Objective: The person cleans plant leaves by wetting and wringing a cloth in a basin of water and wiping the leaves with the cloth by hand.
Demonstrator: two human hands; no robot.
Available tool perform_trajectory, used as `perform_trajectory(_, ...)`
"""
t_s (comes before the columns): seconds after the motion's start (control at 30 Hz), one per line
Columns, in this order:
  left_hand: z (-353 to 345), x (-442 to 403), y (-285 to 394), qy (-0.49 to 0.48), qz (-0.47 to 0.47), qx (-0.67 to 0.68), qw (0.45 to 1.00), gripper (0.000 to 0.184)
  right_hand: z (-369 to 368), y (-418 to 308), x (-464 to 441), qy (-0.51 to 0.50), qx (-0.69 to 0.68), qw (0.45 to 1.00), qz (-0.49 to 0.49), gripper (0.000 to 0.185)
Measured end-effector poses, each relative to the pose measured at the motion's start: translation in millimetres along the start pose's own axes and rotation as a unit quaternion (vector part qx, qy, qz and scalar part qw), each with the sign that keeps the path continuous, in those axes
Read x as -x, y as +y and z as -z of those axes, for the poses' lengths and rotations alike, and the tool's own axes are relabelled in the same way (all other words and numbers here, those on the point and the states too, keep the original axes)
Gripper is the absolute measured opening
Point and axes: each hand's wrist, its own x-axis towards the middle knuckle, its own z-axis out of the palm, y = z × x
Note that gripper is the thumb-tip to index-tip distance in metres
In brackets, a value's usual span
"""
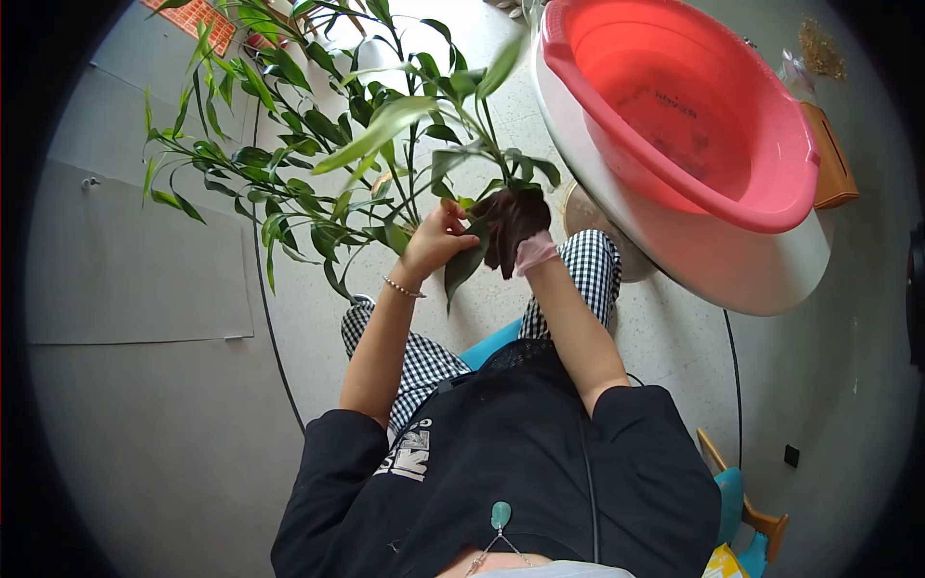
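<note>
A leafy green potted-type plant with long narrow leaves (318, 120) stands in front of me, and several stems spread to the left. My left hand (438, 241) is bare, with a beaded bracelet at the wrist, and its thumb and fingers pinch a broad dark leaf (466, 268). Close beside it, my right hand (515, 223) wears a dark brown glove with a pink cuff. Its fingers are curled around the base of an upright leafy stem (489, 125); the exact grip is partly hidden by leaves.
On the right, a pink plastic basin (665, 188) sits on a white round-edged table (771, 270). A brown box-like object (831, 159) lies behind the basin. Below the table edge, a round object (631, 255) is partly hidden by my knee. An orange mat (198, 21) is at upper left.
</note>
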Motion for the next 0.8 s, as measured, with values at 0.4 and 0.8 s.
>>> perform_trajectory(0.4,0,-2,2,-0.017,0.045,0.233,0.971,0.033,6,-32,4,-0.089,0.635,0.767,0.002,0.023)
perform_trajectory(0.8,3,-15,1,0.031,0.048,0.008,0.998,0.032,22,-8,40,0.034,0.653,0.679,0.333,0.033)
